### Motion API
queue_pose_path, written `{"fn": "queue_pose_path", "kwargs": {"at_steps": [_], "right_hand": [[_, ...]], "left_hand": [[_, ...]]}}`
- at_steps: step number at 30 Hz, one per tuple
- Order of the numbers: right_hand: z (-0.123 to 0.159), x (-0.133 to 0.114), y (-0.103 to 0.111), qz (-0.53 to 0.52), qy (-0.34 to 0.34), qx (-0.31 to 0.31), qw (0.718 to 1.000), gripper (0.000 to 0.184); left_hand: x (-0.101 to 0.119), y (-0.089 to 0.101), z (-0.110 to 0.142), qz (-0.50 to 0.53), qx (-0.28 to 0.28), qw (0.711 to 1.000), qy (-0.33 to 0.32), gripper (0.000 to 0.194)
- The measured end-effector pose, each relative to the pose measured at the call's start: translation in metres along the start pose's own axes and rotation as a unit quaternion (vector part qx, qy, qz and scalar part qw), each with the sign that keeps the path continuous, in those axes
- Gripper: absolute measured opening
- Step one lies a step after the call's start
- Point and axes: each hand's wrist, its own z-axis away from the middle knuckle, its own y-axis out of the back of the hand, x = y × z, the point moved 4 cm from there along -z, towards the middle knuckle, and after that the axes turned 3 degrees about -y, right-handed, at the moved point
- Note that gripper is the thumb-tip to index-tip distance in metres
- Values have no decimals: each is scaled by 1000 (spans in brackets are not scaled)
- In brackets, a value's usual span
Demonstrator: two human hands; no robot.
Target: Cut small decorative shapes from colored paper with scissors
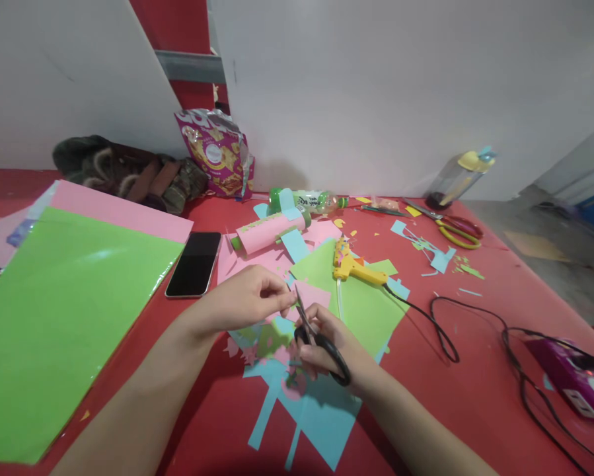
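Note:
In the middle of the head view, my right hand (329, 337) grips a pair of black-handled scissors (337, 360), its blades pointing up and slightly left. My left hand (250, 294) is closed in a pinch right beside the blade tips; whatever lies between its fingertips is too small to make out. Beneath both hands lie pink paper (319, 295), green paper (371, 317) and blue paper (326, 423), with pink cut-out scraps (250, 355) scattered over them. Just beyond, a yellow glue gun (353, 266) rests on the green sheet, a clear glue stick (339, 301) beside it.
Left are a phone (193, 264) and large green sheets (78, 297). Behind lie a pink-wrapped roll (269, 231), a green bottle (316, 201) and a snack bag (217, 155). Right are other scissors (458, 231), a drink bottle (458, 178), a black cord (489, 301) and a purple power box (569, 377).

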Motion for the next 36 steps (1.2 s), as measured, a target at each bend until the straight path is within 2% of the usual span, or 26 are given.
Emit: {"fn": "queue_pose_path", "kwargs": {"at_steps": [14, 21, 36], "right_hand": [[0, 1, 0, -30, 21, -13, 999, 38], [0, 1, 0, -35, 21, -30, 999, 42], [-2, 3, 3, -41, 36, -37, 998, 40]], "left_hand": [[2, -1, -2, 10, 36, 999, -19, 34], [1, -4, -4, 21, 24, 999, -21, 33], [-3, -10, -8, 86, 41, 995, -16, 31]]}}
